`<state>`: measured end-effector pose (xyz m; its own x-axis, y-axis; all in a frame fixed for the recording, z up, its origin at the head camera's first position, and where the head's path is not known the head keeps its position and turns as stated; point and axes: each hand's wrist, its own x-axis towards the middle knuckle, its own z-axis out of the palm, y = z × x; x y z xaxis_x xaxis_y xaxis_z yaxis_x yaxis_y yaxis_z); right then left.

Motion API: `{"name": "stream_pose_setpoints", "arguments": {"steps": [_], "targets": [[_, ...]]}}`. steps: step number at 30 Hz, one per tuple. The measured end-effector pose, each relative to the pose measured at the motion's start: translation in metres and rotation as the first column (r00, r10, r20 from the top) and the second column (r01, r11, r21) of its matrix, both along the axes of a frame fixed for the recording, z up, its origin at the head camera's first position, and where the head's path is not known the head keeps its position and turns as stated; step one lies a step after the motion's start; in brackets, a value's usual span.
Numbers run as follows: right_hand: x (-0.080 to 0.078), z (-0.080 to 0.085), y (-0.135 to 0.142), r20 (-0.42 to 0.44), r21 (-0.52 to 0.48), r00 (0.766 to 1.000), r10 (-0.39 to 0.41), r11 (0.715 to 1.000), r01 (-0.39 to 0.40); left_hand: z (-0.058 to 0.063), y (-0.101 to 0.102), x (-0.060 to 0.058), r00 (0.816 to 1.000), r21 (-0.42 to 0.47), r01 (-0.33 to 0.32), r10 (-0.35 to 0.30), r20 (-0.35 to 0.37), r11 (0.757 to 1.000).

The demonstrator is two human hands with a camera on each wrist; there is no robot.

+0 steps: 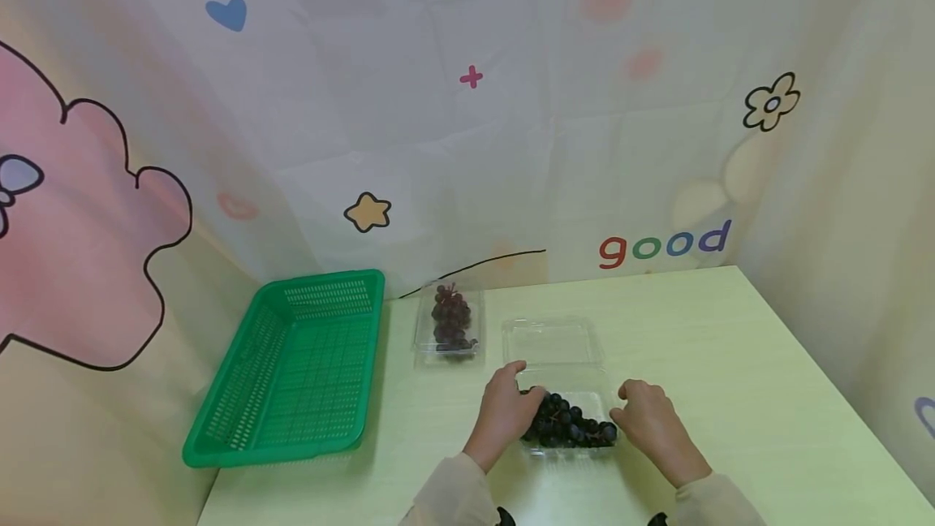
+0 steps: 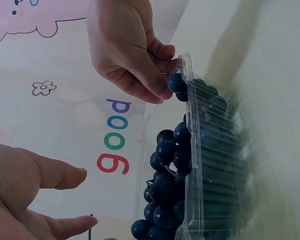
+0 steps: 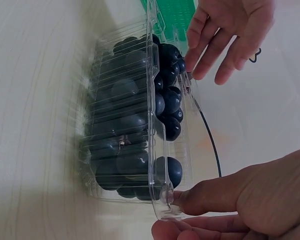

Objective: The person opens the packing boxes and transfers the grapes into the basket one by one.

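Note:
A clear plastic clamshell container [image 1: 595,400] stands on the table with its lid [image 1: 551,342] folded back, away from me. Dark grapes [image 1: 564,424] fill its near part, and some rise above the rim in both wrist views. At the right end, my right hand [image 1: 652,422] pinches the container's rim between thumb and fingers, seen close in the right wrist view. My left hand [image 1: 504,411] hovers by the left end, over the grapes. Its thumb and fingers are spread and hold nothing in the left wrist view.
A second clear container [image 1: 425,335] with a bunch of reddish grapes [image 1: 450,317] stands farther back, its lid apparently closed. To the left lies a green plastic basket [image 1: 321,384]. A printed curtain [image 1: 438,128] hangs behind the pale table [image 1: 738,396].

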<state>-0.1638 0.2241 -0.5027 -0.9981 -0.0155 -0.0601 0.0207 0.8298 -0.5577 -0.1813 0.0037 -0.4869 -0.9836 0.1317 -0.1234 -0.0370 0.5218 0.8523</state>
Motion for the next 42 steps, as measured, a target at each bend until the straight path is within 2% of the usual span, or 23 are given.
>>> {"name": "stream_pose_setpoints", "arguments": {"steps": [10,18,23,30,36,42], "targets": [[0.001,-0.001,0.001,0.017,-0.011,1.000,0.007,1.000,-0.007,0.003,0.008,-0.001,0.995,-0.059,0.066,-0.061,0.078,0.996],[0.001,-0.001,-0.002,0.038,-0.027,0.999,0.003,1.000,-0.002,-0.002,0.014,0.000,0.992,-0.071,0.095,-0.089,0.085,0.993],[0.001,-0.002,-0.002,0.023,-0.025,1.000,-0.002,1.000,0.002,-0.003,0.011,-0.001,0.992,-0.071,0.107,-0.101,0.077,0.992],[0.001,-0.001,-0.002,0.040,-0.031,0.999,-0.007,0.999,0.008,-0.008,0.007,-0.006,0.997,-0.097,0.077,-0.074,0.034,0.992],[0.002,-0.002,-0.003,0.040,-0.038,0.999,-0.011,0.999,0.012,-0.015,0.003,-0.011,0.997,-0.061,0.071,-0.071,0.004,0.996],[0.001,-0.001,-0.004,0.043,-0.044,0.999,-0.020,0.999,0.022,-0.016,0.000,-0.013,0.997,-0.060,0.074,-0.076,-0.030,0.995]]}}
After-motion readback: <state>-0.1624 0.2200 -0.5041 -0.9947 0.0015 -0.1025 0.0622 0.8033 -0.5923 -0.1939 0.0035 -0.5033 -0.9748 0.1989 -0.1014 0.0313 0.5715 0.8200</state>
